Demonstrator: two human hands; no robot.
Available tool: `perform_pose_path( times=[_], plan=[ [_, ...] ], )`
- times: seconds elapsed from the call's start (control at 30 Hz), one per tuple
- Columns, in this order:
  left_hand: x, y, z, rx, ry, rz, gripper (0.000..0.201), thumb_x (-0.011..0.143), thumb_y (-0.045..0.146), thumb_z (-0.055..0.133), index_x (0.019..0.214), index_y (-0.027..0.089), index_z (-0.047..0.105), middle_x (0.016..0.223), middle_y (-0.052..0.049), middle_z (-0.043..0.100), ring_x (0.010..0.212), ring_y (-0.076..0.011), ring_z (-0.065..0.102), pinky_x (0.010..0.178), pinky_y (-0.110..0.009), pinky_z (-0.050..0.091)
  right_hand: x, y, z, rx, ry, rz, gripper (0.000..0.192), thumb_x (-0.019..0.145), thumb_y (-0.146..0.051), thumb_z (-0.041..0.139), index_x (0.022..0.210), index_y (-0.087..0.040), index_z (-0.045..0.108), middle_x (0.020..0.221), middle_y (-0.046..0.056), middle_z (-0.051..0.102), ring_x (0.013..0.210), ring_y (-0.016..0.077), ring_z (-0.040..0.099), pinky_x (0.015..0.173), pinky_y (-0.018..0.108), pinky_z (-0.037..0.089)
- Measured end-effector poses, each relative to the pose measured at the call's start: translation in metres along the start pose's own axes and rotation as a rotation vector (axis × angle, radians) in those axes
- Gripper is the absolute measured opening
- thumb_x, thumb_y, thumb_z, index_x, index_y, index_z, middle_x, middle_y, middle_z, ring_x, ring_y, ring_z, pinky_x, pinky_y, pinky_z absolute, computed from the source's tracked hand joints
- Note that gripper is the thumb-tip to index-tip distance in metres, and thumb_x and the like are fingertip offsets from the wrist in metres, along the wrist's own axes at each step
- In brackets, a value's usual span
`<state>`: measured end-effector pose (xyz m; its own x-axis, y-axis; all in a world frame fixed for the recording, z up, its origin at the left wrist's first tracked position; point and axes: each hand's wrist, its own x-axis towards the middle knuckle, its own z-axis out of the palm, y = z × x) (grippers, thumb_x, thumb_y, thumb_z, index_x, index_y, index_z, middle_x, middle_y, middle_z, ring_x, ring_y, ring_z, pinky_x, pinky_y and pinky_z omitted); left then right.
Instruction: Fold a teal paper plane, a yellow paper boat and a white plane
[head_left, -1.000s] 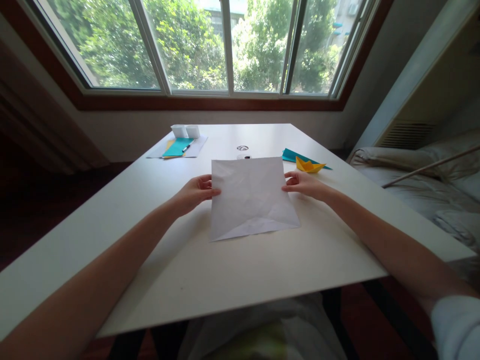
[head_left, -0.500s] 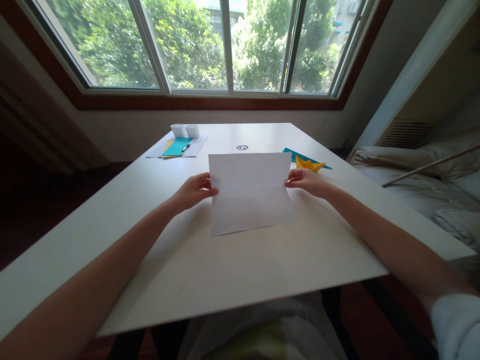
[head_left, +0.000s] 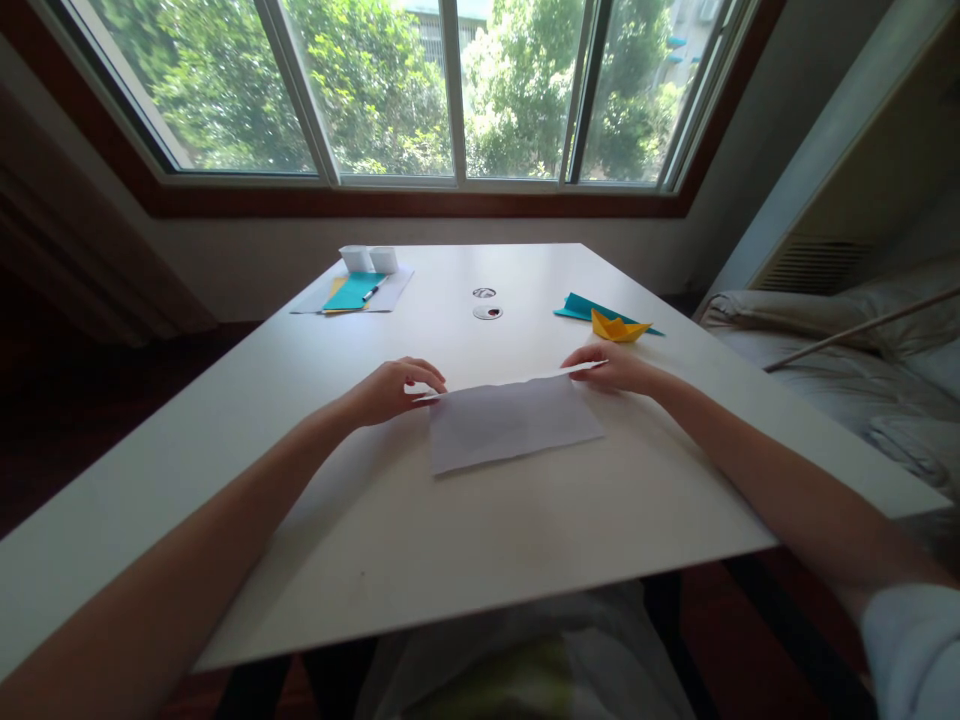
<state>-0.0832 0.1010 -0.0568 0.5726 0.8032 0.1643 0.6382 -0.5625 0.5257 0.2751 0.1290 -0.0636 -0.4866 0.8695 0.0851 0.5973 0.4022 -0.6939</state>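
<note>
A sheet of white paper [head_left: 517, 422] is held low over the near middle of the table, bent along a crease that runs between my hands. Its near half slopes toward me; the far half is mostly hidden behind that crease. My left hand [head_left: 394, 390] pinches the left end of the crease between thumb and fingers. At the right end, my right hand [head_left: 607, 367] grips the paper, its fingers partly behind the edge. Just beyond my right hand sits a yellow folded paper boat [head_left: 619, 327], with a teal folded paper piece [head_left: 589, 308] behind it.
On the white table [head_left: 360, 540], two small white containers [head_left: 367, 259] stand at the far left by teal sheets [head_left: 355, 291] and a marker [head_left: 373, 290]. Two round openings [head_left: 487, 312] lie mid-table. A padded seat [head_left: 810, 340] stands beyond the right edge.
The paper's far half has tipped down and away, so the sheet now bends at the crease. Both hands have turned with it, and a second round opening shows behind.
</note>
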Motion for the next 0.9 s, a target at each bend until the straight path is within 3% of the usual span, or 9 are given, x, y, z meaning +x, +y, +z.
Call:
perform_pose_path(
  times=[0.23, 0.4, 0.53, 0.67, 0.9],
  plan=[
    [-0.005, 0.003, -0.004, 0.139, -0.195, 0.045, 0.026, 0.076, 0.032, 0.053, 0.095, 0.031, 0.07, 0.113, -0.005, 0.058, 0.108, -0.025, 0.047, 0.094, -0.039, 0.038, 0.001, 0.001, 0.0, -0.102, -0.095, -0.08, 0.03, 0.069, -0.016, 0.046, 0.086, -0.021, 0.07, 0.095, 0.003, 0.068, 0.088, 0.0183, 0.059, 0.077, 0.028, 0.046],
    [-0.004, 0.017, 0.005, 0.286, -0.108, 0.089, 0.027, 0.077, 0.021, 0.047, 0.089, 0.026, 0.071, 0.109, -0.005, 0.06, 0.109, -0.0239, 0.046, 0.092, -0.038, 0.04, 0.0, -0.001, 0.004, -0.219, -0.106, -0.113, 0.027, 0.075, -0.023, 0.047, 0.09, -0.021, 0.07, 0.098, 0.004, 0.066, 0.086, 0.0182, 0.058, 0.075, 0.029, 0.046],
    [-0.003, 0.039, 0.021, 0.406, -0.058, 0.176, 0.03, 0.083, 0.018, 0.042, 0.099, 0.024, 0.066, 0.108, -0.006, 0.06, 0.106, -0.0229, 0.048, 0.088, -0.037, 0.042, -0.003, -0.01, 0.011, -0.368, -0.075, -0.217, 0.026, 0.078, -0.035, 0.054, 0.094, -0.02, 0.067, 0.1, 0.008, 0.063, 0.091, 0.0214, 0.057, 0.081, 0.034, 0.044],
    [-0.005, 0.06, 0.036, 0.389, -0.104, 0.275, 0.03, 0.089, 0.025, 0.04, 0.111, 0.025, 0.06, 0.116, -0.007, 0.057, 0.105, -0.0211, 0.051, 0.088, -0.035, 0.042, -0.009, -0.027, 0.024, -0.457, -0.031, -0.331, 0.025, 0.08, -0.03, 0.054, 0.101, -0.022, 0.064, 0.104, 0.008, 0.062, 0.098, 0.0227, 0.054, 0.086, 0.037, 0.042],
    [-0.008, 0.066, 0.047, 0.41, -0.153, 0.235, 0.031, 0.087, 0.028, 0.043, 0.117, 0.024, 0.054, 0.118, -0.007, 0.056, 0.104, -0.0224, 0.053, 0.087, -0.036, 0.043, -0.019, -0.056, 0.049, -0.462, -0.166, -0.425, 0.033, 0.081, -0.039, 0.054, 0.11, -0.024, 0.061, 0.112, 0.008, 0.059, 0.102, 0.0228, 0.053, 0.089, 0.037, 0.041]
  ],
)
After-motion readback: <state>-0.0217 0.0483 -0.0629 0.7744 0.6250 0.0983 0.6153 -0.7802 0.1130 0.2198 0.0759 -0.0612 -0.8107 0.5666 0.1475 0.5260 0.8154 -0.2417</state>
